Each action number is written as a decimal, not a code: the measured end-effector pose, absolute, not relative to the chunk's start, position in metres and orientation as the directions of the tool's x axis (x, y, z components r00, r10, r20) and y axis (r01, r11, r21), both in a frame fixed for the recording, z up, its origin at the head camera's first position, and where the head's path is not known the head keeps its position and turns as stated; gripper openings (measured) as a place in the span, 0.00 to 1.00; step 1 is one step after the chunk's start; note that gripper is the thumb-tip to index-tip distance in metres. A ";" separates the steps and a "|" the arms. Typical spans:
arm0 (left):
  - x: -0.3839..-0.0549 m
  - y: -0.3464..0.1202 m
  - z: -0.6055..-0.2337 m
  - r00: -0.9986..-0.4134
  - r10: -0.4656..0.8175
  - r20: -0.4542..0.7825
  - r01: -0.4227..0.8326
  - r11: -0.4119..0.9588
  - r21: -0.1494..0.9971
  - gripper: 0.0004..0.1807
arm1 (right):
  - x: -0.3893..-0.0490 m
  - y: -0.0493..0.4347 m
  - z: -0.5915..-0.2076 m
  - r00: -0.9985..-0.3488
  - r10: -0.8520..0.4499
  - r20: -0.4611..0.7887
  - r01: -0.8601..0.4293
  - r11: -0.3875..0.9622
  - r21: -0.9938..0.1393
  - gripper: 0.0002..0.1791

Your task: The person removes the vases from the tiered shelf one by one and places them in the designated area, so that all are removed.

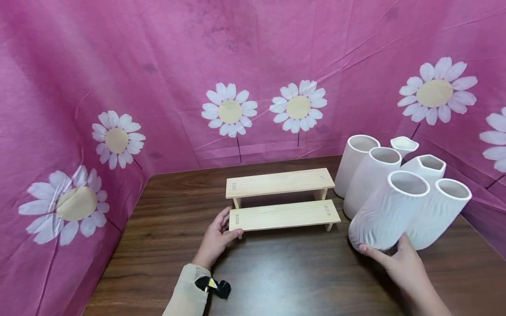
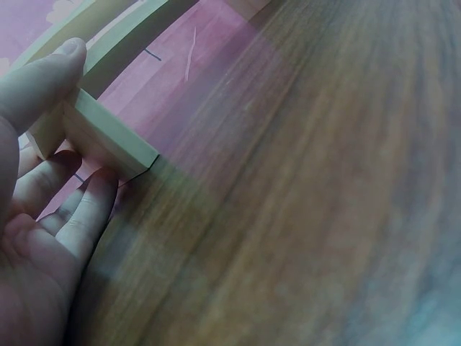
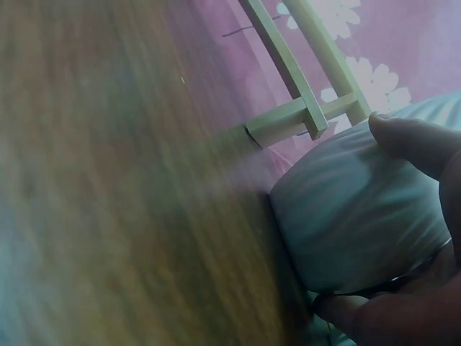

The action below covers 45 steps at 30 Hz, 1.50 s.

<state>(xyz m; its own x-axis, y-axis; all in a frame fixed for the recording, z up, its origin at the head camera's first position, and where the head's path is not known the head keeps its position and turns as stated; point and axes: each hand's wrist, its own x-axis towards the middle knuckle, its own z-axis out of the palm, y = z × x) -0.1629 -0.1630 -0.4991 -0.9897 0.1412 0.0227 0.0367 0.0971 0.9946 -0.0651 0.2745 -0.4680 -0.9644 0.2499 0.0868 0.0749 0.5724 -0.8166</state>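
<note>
My left hand [image 1: 216, 240] grips the left end of the low front wooden riser [image 1: 284, 216]. Its thumb lies at the front edge, and in the left wrist view the fingers [image 2: 94, 209] reach beside the leg. Behind it stands a similar, higher wooden riser [image 1: 278, 183]; whether the two are joined I cannot tell. On the right, my right hand [image 1: 401, 263] holds the lower part of a white rippled vase [image 1: 381, 215], thumb on its left side and fingers around its right. The right wrist view shows this vase [image 3: 360, 209] with its base at the tabletop; some fingers are hidden.
More white vases crowd behind and beside the held one, among them a round-mouthed vase [image 1: 373, 180], an angular-mouthed vase [image 1: 428, 166] and a slanted vase [image 1: 439, 215]. The dark wooden table [image 1: 166, 228] meets a pink flowered cloth [image 1: 178, 57] at the back and sides.
</note>
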 end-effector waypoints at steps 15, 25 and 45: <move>-0.161 -0.164 -0.498 -0.990 0.143 0.022 0.036 0.094 0.995 0.45 | -0.060 0.276 -0.471 -0.956 0.286 0.069 0.113 0.574 -0.811 0.45; -0.160 -0.164 -0.498 -0.990 0.138 0.016 0.029 0.092 0.995 0.45 | -0.059 0.280 -0.468 -0.957 0.289 0.037 0.148 0.594 -0.791 0.43; -0.145 -0.164 -0.500 -0.993 0.102 0.057 0.073 0.157 0.985 0.44 | -0.027 0.304 -0.491 -0.991 0.137 -0.007 0.087 0.591 -0.802 0.30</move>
<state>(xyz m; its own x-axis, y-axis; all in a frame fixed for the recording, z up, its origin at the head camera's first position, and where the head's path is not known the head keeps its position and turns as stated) -0.1448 -0.1636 -0.4998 -0.9931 0.1025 0.0570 0.0727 0.1565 0.9850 -0.0275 0.3045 -0.4905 -0.9906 0.1366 -0.0069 0.0871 0.5912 -0.8018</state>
